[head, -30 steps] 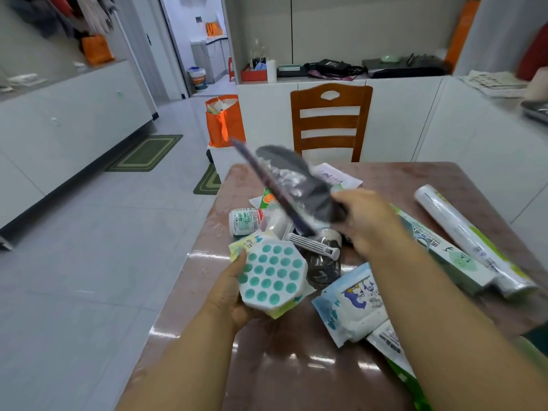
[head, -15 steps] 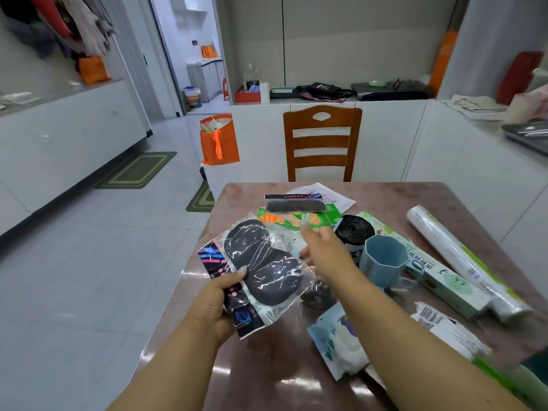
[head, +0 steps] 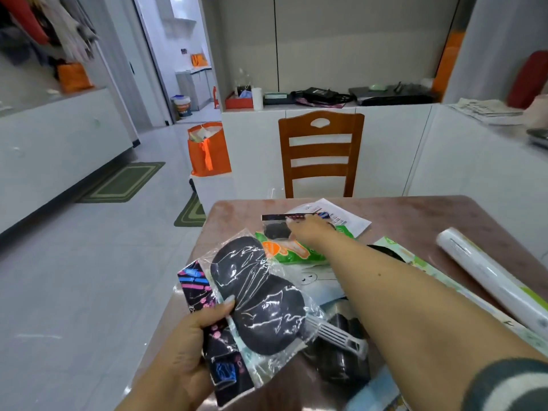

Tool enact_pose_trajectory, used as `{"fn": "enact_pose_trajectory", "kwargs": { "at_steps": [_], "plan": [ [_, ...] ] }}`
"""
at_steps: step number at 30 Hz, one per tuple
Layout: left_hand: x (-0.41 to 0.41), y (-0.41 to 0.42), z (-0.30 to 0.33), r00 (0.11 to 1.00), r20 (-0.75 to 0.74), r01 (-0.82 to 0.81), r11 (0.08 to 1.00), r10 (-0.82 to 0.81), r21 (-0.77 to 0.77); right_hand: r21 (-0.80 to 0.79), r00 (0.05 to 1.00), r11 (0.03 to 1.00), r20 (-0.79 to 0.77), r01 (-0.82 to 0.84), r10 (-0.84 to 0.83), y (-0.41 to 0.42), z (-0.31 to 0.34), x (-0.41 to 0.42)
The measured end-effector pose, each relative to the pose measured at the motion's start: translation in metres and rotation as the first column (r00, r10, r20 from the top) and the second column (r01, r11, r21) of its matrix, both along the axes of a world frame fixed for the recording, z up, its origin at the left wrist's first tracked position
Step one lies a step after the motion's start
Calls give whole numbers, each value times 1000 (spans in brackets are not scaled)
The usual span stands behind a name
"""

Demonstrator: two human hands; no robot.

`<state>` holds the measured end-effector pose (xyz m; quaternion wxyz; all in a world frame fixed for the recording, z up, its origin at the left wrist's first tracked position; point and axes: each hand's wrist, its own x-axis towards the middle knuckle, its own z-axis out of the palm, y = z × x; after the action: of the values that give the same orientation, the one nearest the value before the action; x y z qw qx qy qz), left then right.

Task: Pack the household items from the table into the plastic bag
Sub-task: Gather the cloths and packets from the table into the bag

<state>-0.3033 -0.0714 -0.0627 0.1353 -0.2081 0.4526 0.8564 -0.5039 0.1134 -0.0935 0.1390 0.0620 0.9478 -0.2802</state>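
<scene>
My left hand (head: 189, 348) holds a clear packet with a black eye mask (head: 261, 295) and a dark patterned header card, above the near left of the brown table (head: 415, 215). My right hand (head: 308, 229) reaches across to a second black eye mask packet (head: 277, 225) at the table's far side; its fingers rest on that packet, and whether they grip it I cannot tell. Under my right arm lie a green and orange packet (head: 284, 250), a white pouch with a face print (head: 314, 280), a white razor (head: 335, 336) and a dark jar (head: 341, 360). No plastic bag is in view.
A white roll (head: 486, 274) and a long green and white box (head: 421, 265) lie on the right of the table. A white paper (head: 347, 218) is at the far edge. A wooden chair (head: 320, 149) stands behind the table, an orange bag (head: 207, 149) on the floor to the left.
My left hand swapped the dotted teal item for the eye mask packet, which my right hand passed over. My right hand has since let go and stretched forward to the far packet.
</scene>
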Motion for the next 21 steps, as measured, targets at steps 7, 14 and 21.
{"fn": "enact_pose_trajectory", "kwargs": {
  "at_steps": [7,14,21],
  "plan": [
    [-8,-2,-8,1000,18,25,1000,-25,10,44,983,996,169,-81,73,-11,-21,-12],
    [-2,6,-8,998,64,5,996,-11,90,-215,931,976,-344,44,-118,4,38,26],
    [19,17,10,998,59,-36,997,32,72,-971,910,234,-139,-47,-390,43,142,104]
  ]
}}
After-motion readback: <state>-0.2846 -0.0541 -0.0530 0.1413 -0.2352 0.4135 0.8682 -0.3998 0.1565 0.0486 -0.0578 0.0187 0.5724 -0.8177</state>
